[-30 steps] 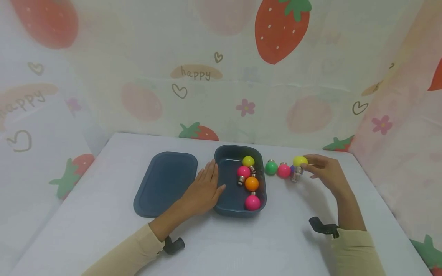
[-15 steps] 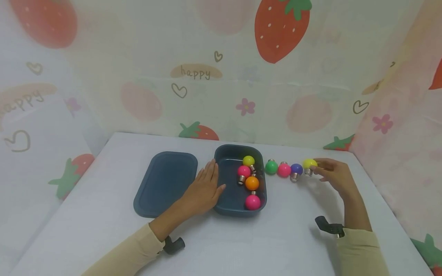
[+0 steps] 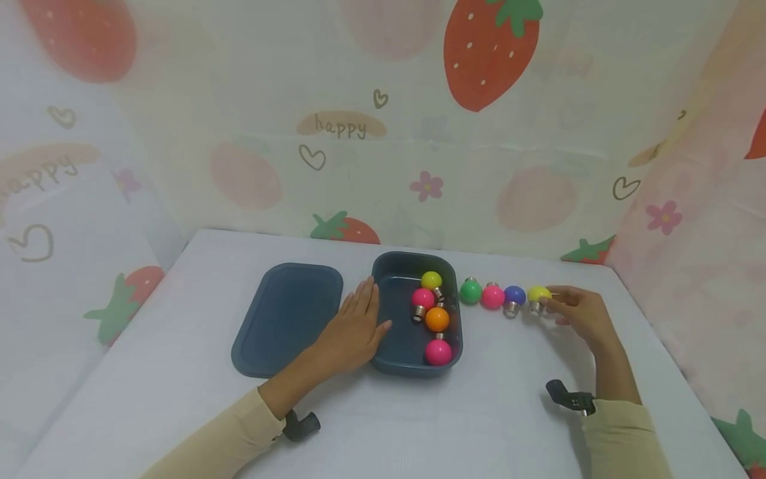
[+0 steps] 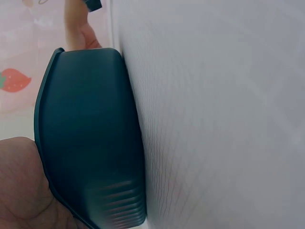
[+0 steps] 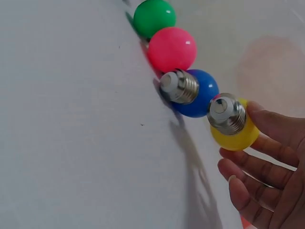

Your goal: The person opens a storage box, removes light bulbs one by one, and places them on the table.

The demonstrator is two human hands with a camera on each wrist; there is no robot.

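Observation:
My right hand point(image 3: 579, 313) pinches a yellow light bulb point(image 5: 233, 138) between thumb and fingers, its metal screw base facing the right wrist camera. The bulb is at the right end of a row, close beside a blue bulb point(image 3: 514, 296). Further left in that row lie a pink bulb point(image 3: 493, 297) and a green bulb point(image 3: 471, 291). My left hand point(image 3: 352, 330) rests with straight fingers on the left rim of a dark blue-green box point(image 4: 90, 119). Inside, along its right side, are a yellow bulb point(image 3: 431, 281), an orange bulb point(image 3: 437, 320) and two pink bulbs point(image 3: 438, 352).
A flat dark lid point(image 3: 287, 319) lies on the white table point(image 3: 407, 426) left of the box. Behind and at the sides hangs a curtain point(image 3: 359, 173) printed with strawberries. Each wrist carries a black camera mount point(image 3: 571, 398).
My right hand has moved right with the yellow bulb from over the blue one, then down to the row's end. The left hand has stayed on the box rim.

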